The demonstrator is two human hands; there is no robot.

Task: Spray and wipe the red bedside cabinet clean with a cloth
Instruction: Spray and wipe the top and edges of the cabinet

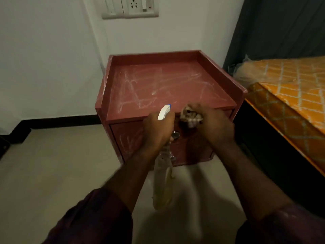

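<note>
From the head view, the red bedside cabinet (168, 88) stands on the floor (61, 164) against the white wall, just beside the bed (290, 95), and its raised-rim top is smeared all over with pale chalky streaks; more streaks show on the front panel at lower left. The left hand (156, 132) has its grip wrapped around a spray bottle (164, 112), whose white trigger head pokes up above the knuckles and points toward the cabinet top; the clear body below the fist is partly hidden and blurred. It looks light, rigid and smooth, probably slippery if wet, so holding it at the neck under the trigger seems right. The right hand (216, 125) has its grip closed on a bunched cloth (190, 117), held at the cabinet's front edge. A pale length also hangs below the hands; whether it belongs to the cloth I cannot tell. The cloth is soft and limp and will flatten under the palm, so it is best kept wadded for firm pressure on the streaks.
</note>
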